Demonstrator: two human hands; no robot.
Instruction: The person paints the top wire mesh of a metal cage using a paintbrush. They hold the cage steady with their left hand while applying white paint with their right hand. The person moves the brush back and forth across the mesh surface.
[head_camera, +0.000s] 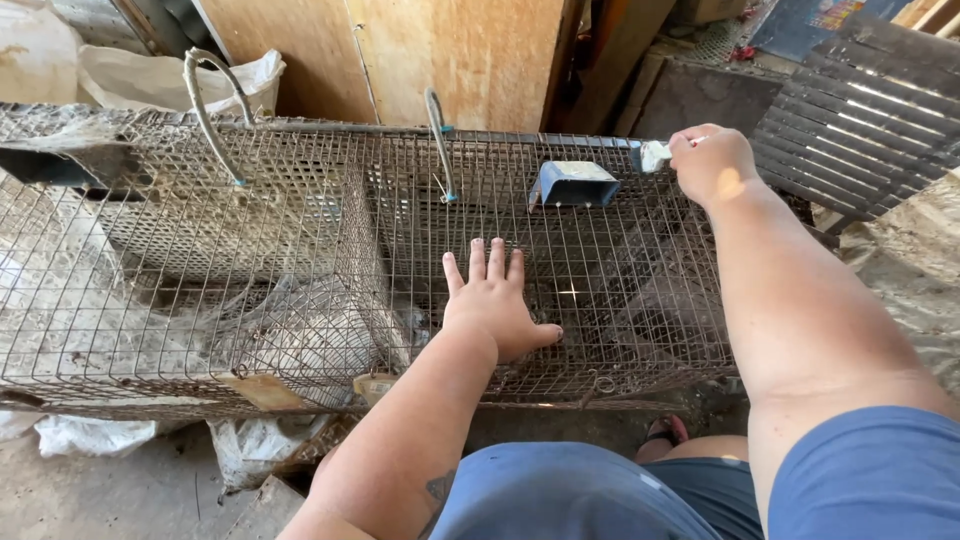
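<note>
Cage (250, 300) under left hand (495, 305).

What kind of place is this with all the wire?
Probably a backyard shed or animal pen area. A long wire mesh cage stands before plywood boards, with plastic sacks behind. The left hand rests flat on the cage top.

1. A dusty concrete floor (110, 490) is seen at the lower left, with gritty ground (915, 270) at the right edge.
2. A long wire cage (300, 250) is carried above the floor; what it stands on cannot be made out.
3. Crumpled white plastic sheeting (90, 435) is spread on the floor under the cage's near left edge.
4. A flat board (255, 510) is laid beside the sheeting, at the bottom edge.
5. A red sandal (665, 430) is set on the floor below the cage's near right edge.
</note>
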